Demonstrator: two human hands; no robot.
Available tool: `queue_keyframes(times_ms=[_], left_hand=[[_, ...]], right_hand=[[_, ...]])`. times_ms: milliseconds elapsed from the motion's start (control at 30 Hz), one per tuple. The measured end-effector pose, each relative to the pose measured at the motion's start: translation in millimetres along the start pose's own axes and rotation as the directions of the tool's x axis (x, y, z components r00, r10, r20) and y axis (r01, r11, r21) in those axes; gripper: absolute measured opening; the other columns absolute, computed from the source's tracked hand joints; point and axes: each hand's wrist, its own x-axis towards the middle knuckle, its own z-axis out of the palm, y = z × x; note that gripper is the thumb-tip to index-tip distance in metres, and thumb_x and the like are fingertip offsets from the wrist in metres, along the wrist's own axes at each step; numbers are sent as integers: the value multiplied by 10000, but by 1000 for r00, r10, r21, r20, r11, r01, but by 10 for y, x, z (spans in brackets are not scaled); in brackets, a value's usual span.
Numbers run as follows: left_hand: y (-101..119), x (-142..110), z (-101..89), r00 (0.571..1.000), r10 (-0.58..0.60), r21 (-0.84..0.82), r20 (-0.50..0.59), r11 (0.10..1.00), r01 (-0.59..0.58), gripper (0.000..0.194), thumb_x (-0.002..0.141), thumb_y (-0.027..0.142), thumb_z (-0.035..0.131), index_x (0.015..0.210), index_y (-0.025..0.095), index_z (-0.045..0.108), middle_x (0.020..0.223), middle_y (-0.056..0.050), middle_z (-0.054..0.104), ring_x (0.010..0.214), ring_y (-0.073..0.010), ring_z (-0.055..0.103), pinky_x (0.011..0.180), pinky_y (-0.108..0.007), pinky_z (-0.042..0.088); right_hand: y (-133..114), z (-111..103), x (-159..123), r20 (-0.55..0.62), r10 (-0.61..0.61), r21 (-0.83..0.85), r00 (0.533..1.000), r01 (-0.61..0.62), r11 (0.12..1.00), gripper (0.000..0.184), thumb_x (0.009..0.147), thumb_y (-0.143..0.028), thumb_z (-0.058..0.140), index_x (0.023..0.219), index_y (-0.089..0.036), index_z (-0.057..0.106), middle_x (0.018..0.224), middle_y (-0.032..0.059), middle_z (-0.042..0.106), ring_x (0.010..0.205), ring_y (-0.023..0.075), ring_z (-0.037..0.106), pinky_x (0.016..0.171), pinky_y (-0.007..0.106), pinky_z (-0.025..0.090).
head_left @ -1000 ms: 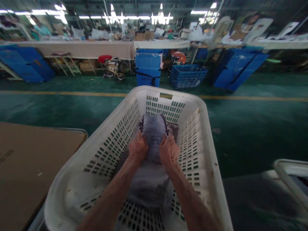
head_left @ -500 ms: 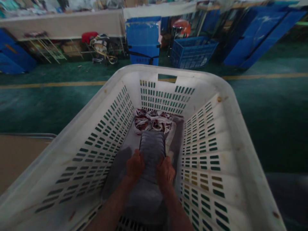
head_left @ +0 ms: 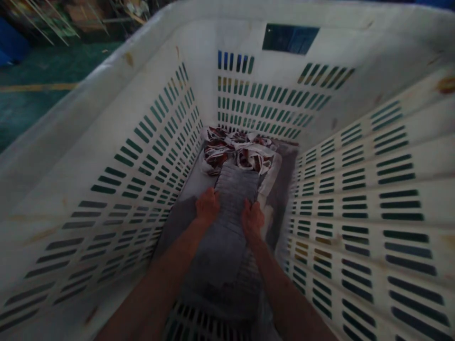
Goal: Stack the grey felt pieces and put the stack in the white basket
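Observation:
Deep inside a large white slotted plastic basket (head_left: 199, 52), both my hands are on a stack of dark grey cloth pieces (head_left: 235, 187), its layered edges showing as ridges. My left hand (head_left: 208, 206) grips the stack's left side with closed fingers. On the opposite side my right hand (head_left: 253, 219) is closed around the edge. The stack's far end meets bundled brown-and-white fabric (head_left: 241, 148) at the back of the basket. Grey material (head_left: 209, 255) covers much of the basket floor under my forearms. The light is dim and the fingertips are partly hidden.
High slotted walls surround my arms on both sides, and the far wall has a handle hole (head_left: 290, 39). Outside at the left are the green floor (head_left: 60, 61) with a yellow line (head_left: 39, 88) and some thin metal racks (head_left: 46, 21).
My view has moved down and closer into the basket. Both hands have lowered the grey stack against the brown-and-white bundles, still gripping its sides.

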Motion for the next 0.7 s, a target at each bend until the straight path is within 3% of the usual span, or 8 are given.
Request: queue_keyframes(times_ms=[167,300,400,500,600,700], left_hand=[[-49,15,-7,996,-47,-40,-73,998,44,244,896,313,415,1065,199,549,1070,-71,575,983,-180,540,860,-380,454],[-160,-240,-102,985,-71,-49,-154,997,64,303,881,257,456,1162,147,481,1152,-93,524,1066,-215,502,895,-430,431],[-235,-572,-136,991,77,-37,-107,996,-81,289,875,240,465,1154,170,501,1150,-77,536,1069,-208,499,913,-425,419],[-286,-850,-91,969,246,-38,-11,968,-246,326,867,216,465,1190,184,492,1172,-62,550,1075,-200,494,921,-385,407],[-324,-963,-27,959,281,-32,26,959,-280,371,875,224,430,1242,174,456,1229,-80,527,1095,-221,470,918,-383,395],[-343,-939,-16,960,278,-38,38,960,-277,357,870,241,438,1221,188,479,1217,-72,537,1077,-221,479,909,-380,398]], right_hand=[[21,-156,50,-60,41,55,997,-38,998,315,910,-405,471,1053,-133,542,986,65,573,898,189,555,806,392,455],[200,-287,-96,-168,18,117,986,2,993,223,910,-264,469,1073,-129,540,1063,75,548,1011,203,509,871,398,411],[363,-287,-260,-164,-84,141,983,108,984,181,851,-197,520,1005,-125,584,1005,66,574,981,199,515,874,386,399],[477,-225,-380,-115,-232,158,966,248,956,185,786,-192,539,943,-153,630,964,57,606,970,192,510,891,356,380],[526,-171,-417,-91,-292,167,952,303,938,244,743,-189,535,960,-186,645,1006,60,612,995,193,497,908,342,364],[506,-162,-362,-107,-243,170,964,258,951,242,758,-206,543,978,-173,638,1017,64,605,1012,199,497,909,354,365]])
